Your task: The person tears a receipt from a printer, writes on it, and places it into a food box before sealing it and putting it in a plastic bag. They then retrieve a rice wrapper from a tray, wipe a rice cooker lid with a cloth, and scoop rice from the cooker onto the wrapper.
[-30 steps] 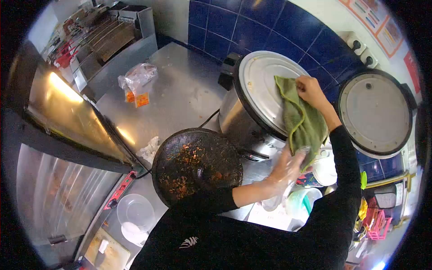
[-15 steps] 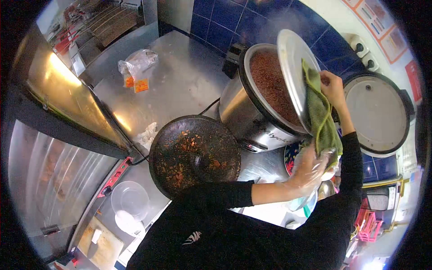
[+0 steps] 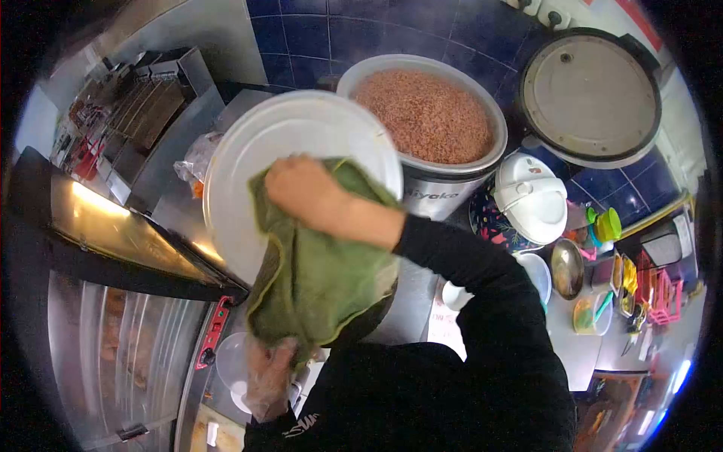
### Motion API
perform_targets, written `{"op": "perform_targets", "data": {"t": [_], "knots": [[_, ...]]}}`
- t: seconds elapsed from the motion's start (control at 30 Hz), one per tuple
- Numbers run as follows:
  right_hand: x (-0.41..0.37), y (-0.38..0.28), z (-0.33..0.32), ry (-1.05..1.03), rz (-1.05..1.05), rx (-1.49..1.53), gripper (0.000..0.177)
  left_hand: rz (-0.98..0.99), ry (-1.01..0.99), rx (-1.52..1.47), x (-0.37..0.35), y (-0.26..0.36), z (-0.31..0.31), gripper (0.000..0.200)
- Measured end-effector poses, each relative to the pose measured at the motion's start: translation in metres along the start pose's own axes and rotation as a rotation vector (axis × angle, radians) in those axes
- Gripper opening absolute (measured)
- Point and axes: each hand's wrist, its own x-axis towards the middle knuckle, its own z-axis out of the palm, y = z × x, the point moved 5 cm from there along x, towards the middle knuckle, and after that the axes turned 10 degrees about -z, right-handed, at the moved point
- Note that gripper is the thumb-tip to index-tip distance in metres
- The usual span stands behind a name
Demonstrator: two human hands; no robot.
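A large round pale metal lid [image 3: 241,162] is held tilted left of the rice cooker, partly over the counter. A green cloth [image 3: 331,264] lies across its face and hangs below it. My right hand [image 3: 305,192], bare, is closed in a fist on the cloth against the lid. My left hand [image 3: 269,377], in a clear plastic glove, grips the cloth's lower end; its fingertips are partly hidden. The silver rice cooker [image 3: 440,197] stands uncovered, full of reddish-brown cooked rice [image 3: 425,113]. Behind the cloth, only the edge of a dark wok [image 3: 370,320] shows.
The cooker's hinged lid [image 3: 591,98] stands open at right. Beside it are a patterned container with a white lid [image 3: 531,200], a metal bowl [image 3: 566,267] and a plastic tub [image 3: 593,313]. A glass display case [image 3: 128,354] is at left, near a plastic bag [image 3: 199,157].
Both hands have carried the lid and cloth leftward, away from the cooker. The rice is now fully exposed, and the wok is mostly covered from view. The camera view has shifted.
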Motion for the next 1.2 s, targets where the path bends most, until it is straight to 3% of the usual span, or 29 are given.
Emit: {"op": "perform_targets", "data": {"t": [0.07,0.13,0.2,0.3,0.4,0.5,0.6,0.67,0.77,0.8,0.83,0.87,0.9,0.93,0.97,1.0,1.03,1.1,1.13,1.2], "knots": [[0.007,-0.039,0.025,0.034,-0.007,-0.010,0.013,0.066,0.062,0.061,-0.012,0.000,-0.020,0.037],[0.002,-0.065,0.054,0.007,-0.015,0.012,0.014,0.051,0.148,0.343,-0.014,-0.012,-0.044,0.035],[-0.006,-0.081,0.082,-0.036,-0.024,0.042,0.016,0.004,0.210,0.437,-0.008,-0.033,-0.063,0.033],[-0.030,-0.090,0.126,-0.144,-0.034,0.094,0.021,-0.069,0.245,0.357,0.011,-0.072,-0.084,0.032],[-0.047,-0.087,0.167,-0.265,0.102,0.221,0.024,-0.135,0.282,0.360,0.021,-0.083,-0.084,0.032],[-0.063,-0.089,0.190,-0.305,0.118,0.285,0.027,0.054,0.350,0.624,0.037,-0.078,-0.095,0.033],[-0.080,-0.088,0.161,-0.080,0.182,0.227,0.028,0.424,0.412,0.882,0.052,-0.072,-0.104,0.034],[-0.108,-0.076,0.106,0.091,0.275,0.382,0.029,0.229,0.445,0.918,0.054,-0.058,-0.098,0.047],[-0.191,-0.034,0.025,0.271,0.481,0.388,0.025,0.382,0.493,0.935,0.075,-0.051,-0.105,0.045],[-0.236,-0.015,0.013,0.330,0.512,0.171,0.024,0.460,0.539,0.937,0.081,-0.046,-0.099,0.039],[-0.284,0.002,-0.025,0.323,0.680,-0.081,0.020,0.536,0.591,0.935,0.084,-0.041,-0.092,0.033],[-0.345,0.025,-0.025,0.106,0.847,-0.247,0.021,0.537,0.513,0.707,0.084,-0.035,-0.072,0.044],[-0.395,0.033,-0.058,0.249,0.879,-0.273,0.027,0.513,0.448,0.623,0.088,-0.030,-0.062,0.046],[-0.463,0.034,-0.060,0.040,1.135,-0.412,0.038,0.490,0.389,0.538,0.091,-0.027,-0.055,0.049],[-0.500,0.030,-0.071,-0.376,1.291,-0.433,0.046,0.468,0.339,0.449,0.092,-0.025,-0.051,0.052],[-0.537,0.022,-0.069,-0.587,1.356,-0.448,0.050,0.480,0.296,0.401,0.102,-0.026,-0.057,0.056],[-0.568,0.017,-0.059,-0.664,1.308,-0.344,0.042,0.570,0.329,0.548,0.100,-0.022,-0.053,0.056],[-0.600,0.019,-0.051,-0.652,1.284,-0.212,0.023,0.745,0.402,0.836,0.098,-0.012,-0.036,0.057],[-0.593,0.016,-0.062,-0.618,1.275,-0.186,0.017,0.694,0.430,0.923,0.094,-0.009,-0.030,0.059],[-0.591,0.010,-0.087,-0.476,1.458,-0.156,0.010,0.692,0.459,0.911,0.088,-0.005,-0.015,0.060]]}}
